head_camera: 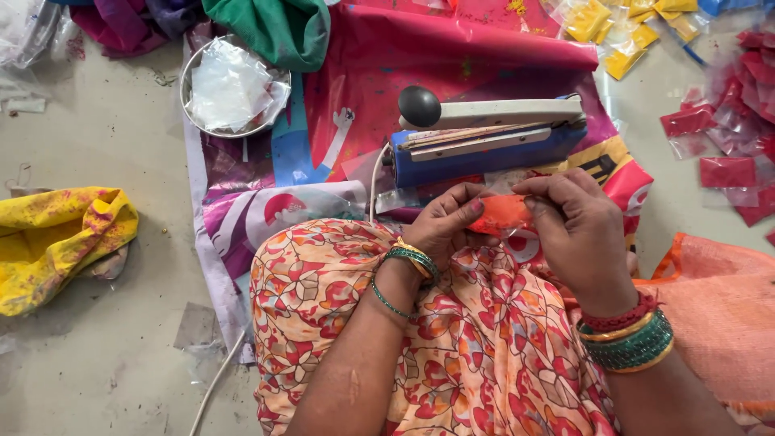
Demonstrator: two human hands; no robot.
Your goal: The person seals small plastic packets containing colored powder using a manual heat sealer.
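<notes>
Both hands meet over the lap, just in front of the blue heat sealer with the black round knob (484,141). The left hand (442,226) pinches one end of a small clear plastic packet of orange powder (502,215) with curled fingers, and the right hand (575,230) grips the other end — fingers closed on it too. A round steel bowl of clear plastic bags (232,87) sits further away on the left. A yellow stained cloth (56,242) lies on the floor, and red packets (726,133) are spread on the right.
</notes>
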